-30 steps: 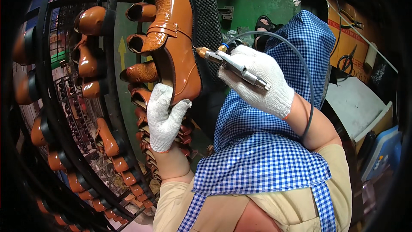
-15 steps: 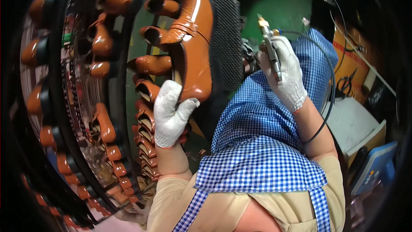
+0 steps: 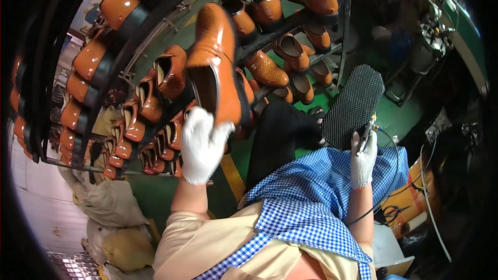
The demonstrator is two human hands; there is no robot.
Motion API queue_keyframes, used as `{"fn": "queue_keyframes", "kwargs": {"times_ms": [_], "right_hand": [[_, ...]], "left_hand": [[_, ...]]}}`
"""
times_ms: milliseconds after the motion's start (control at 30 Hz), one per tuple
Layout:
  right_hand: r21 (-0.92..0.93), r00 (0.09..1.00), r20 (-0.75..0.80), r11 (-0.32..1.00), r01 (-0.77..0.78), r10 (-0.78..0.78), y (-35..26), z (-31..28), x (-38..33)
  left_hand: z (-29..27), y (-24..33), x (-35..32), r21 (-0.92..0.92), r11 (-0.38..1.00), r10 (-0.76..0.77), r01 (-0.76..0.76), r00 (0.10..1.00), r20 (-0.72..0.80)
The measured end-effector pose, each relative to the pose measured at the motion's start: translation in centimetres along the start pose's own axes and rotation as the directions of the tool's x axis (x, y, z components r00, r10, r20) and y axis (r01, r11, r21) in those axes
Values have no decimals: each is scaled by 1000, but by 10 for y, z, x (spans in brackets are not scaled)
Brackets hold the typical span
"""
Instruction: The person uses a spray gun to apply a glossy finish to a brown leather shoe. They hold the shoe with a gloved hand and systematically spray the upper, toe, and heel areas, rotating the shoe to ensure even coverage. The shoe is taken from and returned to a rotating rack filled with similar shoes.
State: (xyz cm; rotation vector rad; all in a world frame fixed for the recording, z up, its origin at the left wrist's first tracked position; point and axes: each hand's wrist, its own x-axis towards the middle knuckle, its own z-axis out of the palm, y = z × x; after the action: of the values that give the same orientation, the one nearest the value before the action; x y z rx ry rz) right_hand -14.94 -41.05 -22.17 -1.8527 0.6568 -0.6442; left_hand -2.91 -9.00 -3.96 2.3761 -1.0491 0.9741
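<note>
My left hand (image 3: 201,148), in a white knit glove, grips a glossy brown leather shoe (image 3: 225,80) near its heel. The shoe points toe-up, in front of a rack of similar shoes; its opening faces left. My fingers are partly hidden inside or behind the heel. In my right hand (image 3: 364,158), also gloved, is a small metal spray gun (image 3: 368,132) with a brass-coloured tip and a dark hose (image 3: 398,168). It is held low over my blue checked apron (image 3: 316,186), just below a black mesh-textured oblong panel (image 3: 355,103).
Dark metal racks (image 3: 342,31) full of brown shoes stretch across the left and far side. White sacks (image 3: 111,202) lie at lower left. Machinery (image 3: 433,41) stands far right; an orange-brown box (image 3: 407,197) and a pale cable (image 3: 433,212) are at right.
The view has swung left, bringing more of the shoe racks into sight. The spray gun now sits lower and farther from the shoe. My left hand still grips the shoe, now beside the rack.
</note>
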Motion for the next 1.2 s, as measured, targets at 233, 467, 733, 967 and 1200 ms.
{"fn": "queue_keyframes", "kwargs": {"times_ms": [233, 467, 733, 967, 1200], "right_hand": [[694, 996, -6, 718, -57, 85, -30, -49, -1], [988, 941, 20, 149, 32, -337, -165, -90, -24], [996, 793, 48, -30, -83, -608, -198, -108, -29], [999, 764, 28, 33, -9, -644, -191, -119, -39], [996, 721, 15, 77, 53, -692, -174, -125, -44]], "left_hand": [[32, -115, 73, 125, 947, -311, 295, 940, 137], [35, -92, 103, 107, 973, -196, 206, 976, -93], [114, -113, 151, 136, 985, -132, 106, 972, 195], [123, -109, 153, -108, 972, -174, 207, 951, 255], [47, -16, 83, -349, 844, -405, 407, 910, 82]]}}
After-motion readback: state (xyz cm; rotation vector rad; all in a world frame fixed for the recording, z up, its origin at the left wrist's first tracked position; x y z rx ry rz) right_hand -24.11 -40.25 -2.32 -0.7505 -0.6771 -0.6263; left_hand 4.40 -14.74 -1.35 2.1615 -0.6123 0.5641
